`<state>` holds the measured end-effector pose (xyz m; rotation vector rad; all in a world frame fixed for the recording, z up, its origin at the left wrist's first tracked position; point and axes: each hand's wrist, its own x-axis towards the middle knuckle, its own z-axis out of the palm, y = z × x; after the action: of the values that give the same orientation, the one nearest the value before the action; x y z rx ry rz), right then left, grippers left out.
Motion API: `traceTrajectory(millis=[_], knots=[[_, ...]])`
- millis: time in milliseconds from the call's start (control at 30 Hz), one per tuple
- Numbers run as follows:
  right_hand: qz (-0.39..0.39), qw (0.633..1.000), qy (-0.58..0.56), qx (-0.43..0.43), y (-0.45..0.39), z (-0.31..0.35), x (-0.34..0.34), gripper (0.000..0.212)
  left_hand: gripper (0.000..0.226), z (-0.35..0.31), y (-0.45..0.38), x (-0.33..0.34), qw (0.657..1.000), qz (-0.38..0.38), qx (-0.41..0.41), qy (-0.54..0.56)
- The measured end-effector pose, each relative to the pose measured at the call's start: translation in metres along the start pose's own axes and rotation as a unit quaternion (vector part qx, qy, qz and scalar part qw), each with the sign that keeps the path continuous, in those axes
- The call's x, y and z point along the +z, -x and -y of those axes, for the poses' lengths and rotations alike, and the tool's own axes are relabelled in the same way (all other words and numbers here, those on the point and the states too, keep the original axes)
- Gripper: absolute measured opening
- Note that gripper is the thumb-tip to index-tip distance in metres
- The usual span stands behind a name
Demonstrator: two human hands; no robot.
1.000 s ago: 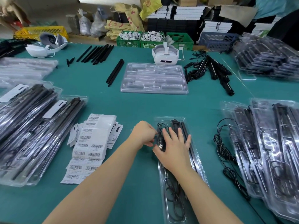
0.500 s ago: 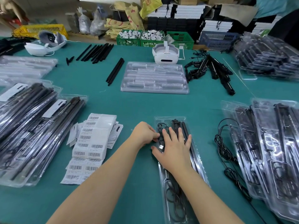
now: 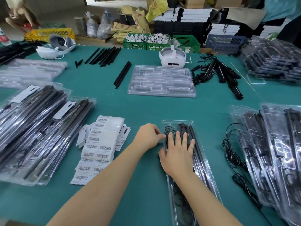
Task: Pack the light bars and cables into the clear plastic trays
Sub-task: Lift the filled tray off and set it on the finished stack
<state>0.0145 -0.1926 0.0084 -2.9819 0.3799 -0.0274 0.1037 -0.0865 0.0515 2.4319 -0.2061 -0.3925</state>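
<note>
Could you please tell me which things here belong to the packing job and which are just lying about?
Job: clear tray under both hands, its cable, loose light bars, empty trays.
Lying about: white headset, yellow crate, green crates.

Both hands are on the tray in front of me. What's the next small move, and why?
Probably press the cable down into its slot. The right hand lies flat across the light bars in the clear tray, while the left hand fingers the tray's left edge beside the cable.
</note>
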Motion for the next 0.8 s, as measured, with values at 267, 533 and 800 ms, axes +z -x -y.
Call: traceTrajectory(millis=[267,533,800], knots=[[-0.005,1.0,0.003,0.0,0.0,0.001,0.002,0.072,0.026,0.043,0.012,-0.047,0.968,-0.075,0.022,-0.24],[-0.004,1.0,0.001,0.002,0.0,0.001,0.004,0.072,0.018,0.078,0.015,-0.064,0.954,-0.09,-0.001,-0.287],[-0.004,1.0,0.002,0.003,-0.001,0.0,0.005,0.073,0.039,0.072,0.026,-0.037,0.882,-0.093,-0.025,-0.461]])
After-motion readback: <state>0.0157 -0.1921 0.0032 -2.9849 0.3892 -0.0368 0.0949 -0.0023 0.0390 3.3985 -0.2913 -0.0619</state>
